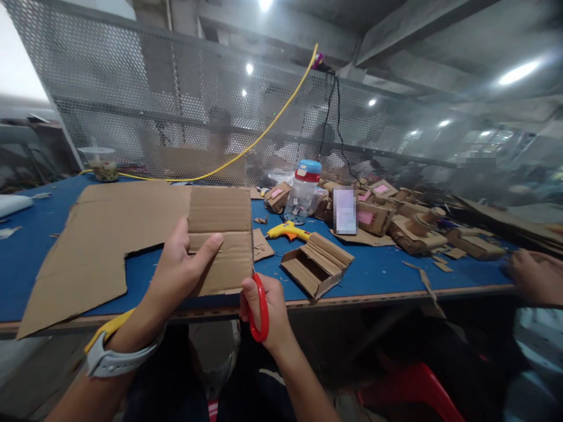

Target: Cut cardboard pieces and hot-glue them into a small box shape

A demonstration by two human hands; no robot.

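My left hand grips a creased cardboard piece by its left side, thumb pressed on its face. My right hand is closed on red-handled scissors at the lower right corner of that piece; the blades are mostly hidden behind the hand and cardboard. A large cut cardboard sheet lies on the left of the table, with a notch in its edge. Right of the held piece, a small open cardboard box sits near the table's front edge, and a yellow glue gun lies behind it.
On the blue table stand a water bottle and a plastic tub. Several cardboard assemblies crowd the right. A yellow cable crosses a perforated metal screen. Another person's hand is at the right edge.
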